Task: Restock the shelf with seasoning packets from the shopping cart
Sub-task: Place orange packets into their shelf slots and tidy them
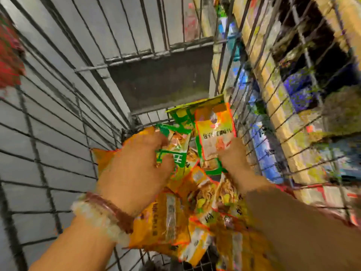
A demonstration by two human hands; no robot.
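Pinching packet (214,141) in R grip (234,159).

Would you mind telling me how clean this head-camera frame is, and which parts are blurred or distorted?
Head view: wide-angle bending curves the cart wires; motion blur and blocky colour smearing degrade the shelf at right; the left hand and right hand have ragged, smeared outlines; the print on the seasoning packets is only partly legible; no strong glare.
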